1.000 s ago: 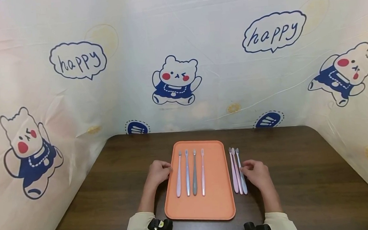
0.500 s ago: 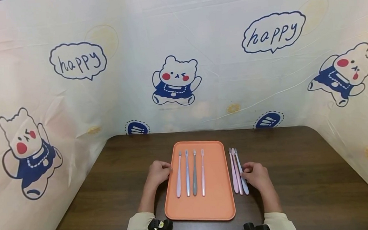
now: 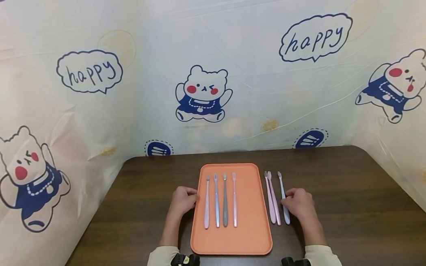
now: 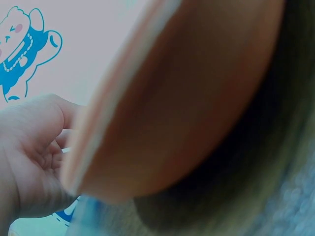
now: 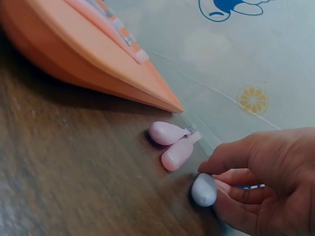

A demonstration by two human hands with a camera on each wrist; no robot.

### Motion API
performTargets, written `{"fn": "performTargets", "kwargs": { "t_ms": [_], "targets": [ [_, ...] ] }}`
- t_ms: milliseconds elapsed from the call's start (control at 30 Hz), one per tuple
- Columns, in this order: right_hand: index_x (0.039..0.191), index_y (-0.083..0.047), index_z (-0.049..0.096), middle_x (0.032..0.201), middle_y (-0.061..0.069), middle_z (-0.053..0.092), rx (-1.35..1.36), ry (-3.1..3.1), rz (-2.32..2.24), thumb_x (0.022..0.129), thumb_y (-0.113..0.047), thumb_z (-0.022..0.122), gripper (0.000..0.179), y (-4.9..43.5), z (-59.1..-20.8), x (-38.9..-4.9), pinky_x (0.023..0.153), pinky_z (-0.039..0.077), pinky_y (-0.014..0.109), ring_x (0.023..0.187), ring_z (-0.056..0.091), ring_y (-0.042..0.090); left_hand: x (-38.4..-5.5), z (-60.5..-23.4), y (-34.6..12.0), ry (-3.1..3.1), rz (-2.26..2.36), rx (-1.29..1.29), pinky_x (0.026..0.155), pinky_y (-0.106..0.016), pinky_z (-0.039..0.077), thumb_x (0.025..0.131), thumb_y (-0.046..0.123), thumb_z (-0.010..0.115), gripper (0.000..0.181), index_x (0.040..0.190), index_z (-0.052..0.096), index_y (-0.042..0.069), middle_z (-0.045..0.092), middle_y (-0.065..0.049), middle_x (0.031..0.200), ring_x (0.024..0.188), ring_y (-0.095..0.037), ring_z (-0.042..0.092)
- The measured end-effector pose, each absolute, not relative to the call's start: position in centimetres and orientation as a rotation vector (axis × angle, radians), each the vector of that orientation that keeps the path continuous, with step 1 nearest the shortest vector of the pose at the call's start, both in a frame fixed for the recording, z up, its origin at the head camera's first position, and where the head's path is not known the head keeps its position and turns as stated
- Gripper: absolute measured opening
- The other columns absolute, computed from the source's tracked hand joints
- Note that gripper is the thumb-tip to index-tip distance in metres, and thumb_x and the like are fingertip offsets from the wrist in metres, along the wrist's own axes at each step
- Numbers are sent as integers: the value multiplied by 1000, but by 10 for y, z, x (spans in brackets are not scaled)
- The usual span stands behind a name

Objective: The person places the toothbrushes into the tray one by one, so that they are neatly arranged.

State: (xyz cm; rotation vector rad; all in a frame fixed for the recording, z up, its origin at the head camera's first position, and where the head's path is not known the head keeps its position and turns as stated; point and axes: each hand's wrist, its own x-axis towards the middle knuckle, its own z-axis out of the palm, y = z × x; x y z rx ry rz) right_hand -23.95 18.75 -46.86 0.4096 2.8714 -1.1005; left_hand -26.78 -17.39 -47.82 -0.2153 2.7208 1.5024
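1. Since the earlier frame, the slim pale-blue toothbrush with a smooth, rounded handle (image 3: pixel 286 215) has shifted to your right: its head end, close against its neighbours half a second ago, now lies apart from them.
2. Your right hand (image 3: pixel 299 203) pinches that toothbrush, thumb and fingertips narrowed on the handle. You cannot tell whether the handle end touches the brown wood-grained table (image 3: pixel 360 213) or sits just above it.
3. Its long axis runs away from you, bristle head far and handle end near, with the head set slightly further left. That nearly matches the row of four slim lilac, blue, grey and pink toothbrushes (image 3: pixel 225 201), side by side and spaced apart.
4. That row lies on the orange rectangular tray with a raised rim (image 3: pixel 252 237), to the left of your right fingers. Between the tray and your pinch lie the two slim pink toothbrushes (image 3: pixel 276 210), side by side; a low sideways move left would, by judgement, run into them.
5. Your left hand (image 3: pixel 183 200) holds the tray's left rim with bent fingers, across the tray from the pale-blue toothbrush, so your right is the nearer hand.
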Motion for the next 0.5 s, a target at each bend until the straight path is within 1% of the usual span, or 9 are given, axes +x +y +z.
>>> {"fn": "performTargets", "kwargs": {
  "t_ms": [200,433,500],
  "targets": [
    [108,5,72,97,21,71,446,2851,-1101,85,-16,70,31,187,-468,-238,72,53,41,87,61,33,-269,-478,-174,2721,1495,-218,62,-29,60,89,4,64,21,101,77,-6,77,-18,94,70,-14,70],
    [101,4,73,89,17,70,452,2845,-1100,84,-18,72,27,189,-467,-238,62,47,30,80,61,28,-268,-477,-174,2716,1509,-222,64,-30,61,89,5,64,21,101,77,-7,76,-19,95,71,-15,71],
    [100,4,73,89,17,70,443,2850,-1097,84,-19,73,27,189,-466,-238,62,47,31,81,61,28,-268,-476,-174,2718,1504,-222,63,-30,61,89,5,64,21,101,77,-7,76,-19,95,71,-15,71]
  ]
}}
